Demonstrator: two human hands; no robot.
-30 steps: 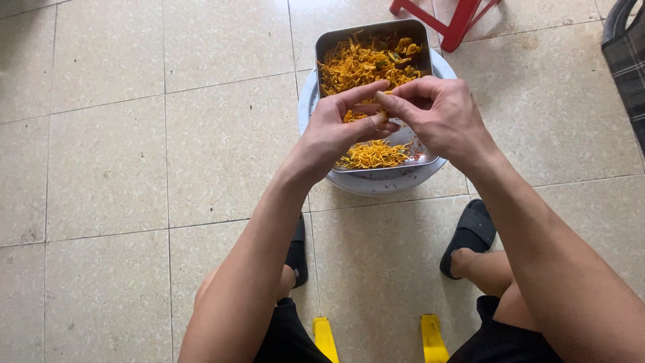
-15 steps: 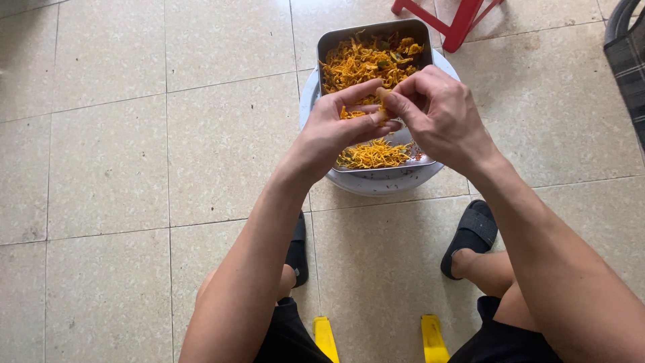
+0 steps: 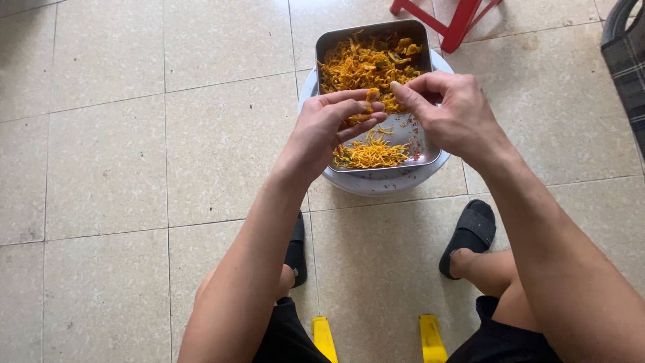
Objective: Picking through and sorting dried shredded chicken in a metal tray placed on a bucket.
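A rectangular metal tray (image 3: 368, 31) sits on a round white stool or basin (image 3: 383, 183) on the tiled floor in front of me. It holds orange shredded strands (image 3: 363, 66) at the far end and a smaller pile (image 3: 371, 154) at the near end. My left hand (image 3: 332, 128) hovers over the tray's middle, fingers pinched on a small orange piece. My right hand (image 3: 447, 114) is beside it, thumb and fingers curled close together near the same piece. What the right fingers grip is hidden.
Black slippers are on my feet, one (image 3: 295, 250) on the left and one (image 3: 470, 235) on the right. Yellow legs (image 3: 324, 339) of my seat show at the bottom. A red stool leg (image 3: 457, 23) stands behind the tray, a dark checked object (image 3: 628, 60) at the right edge.
Both hands have drawn slightly apart over the tray; the left hand has dropped a little lower and its fingers have stretched out.
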